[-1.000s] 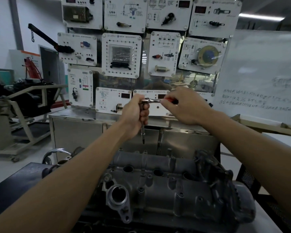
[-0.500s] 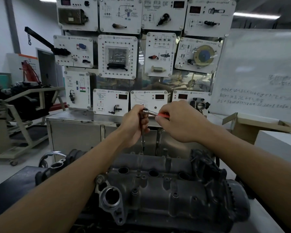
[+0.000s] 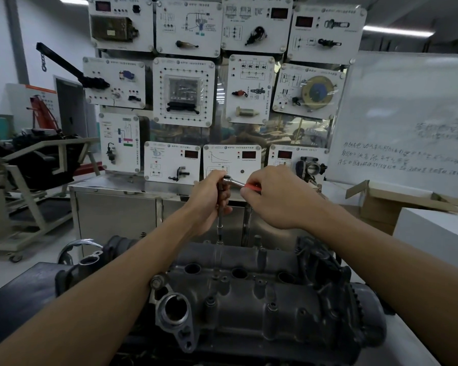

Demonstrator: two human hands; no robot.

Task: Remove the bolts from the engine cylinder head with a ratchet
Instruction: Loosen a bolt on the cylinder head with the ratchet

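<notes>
At the centre of the frame the left hand (image 3: 212, 199) is curled round the upright extension bar (image 3: 219, 228), just under the head of the ratchet (image 3: 232, 180). The right hand (image 3: 278, 199) grips the ratchet's red handle, which slants down to the right. The bar's lower end meets the far edge of the grey cylinder head (image 3: 249, 294), which fills the lower centre. Behind, white training panels (image 3: 185, 93) cover the upper centre above a steel cabinet (image 3: 117, 210). A whiteboard (image 3: 407, 114) stands at the right, with an open cardboard box (image 3: 397, 204) below it.
</notes>
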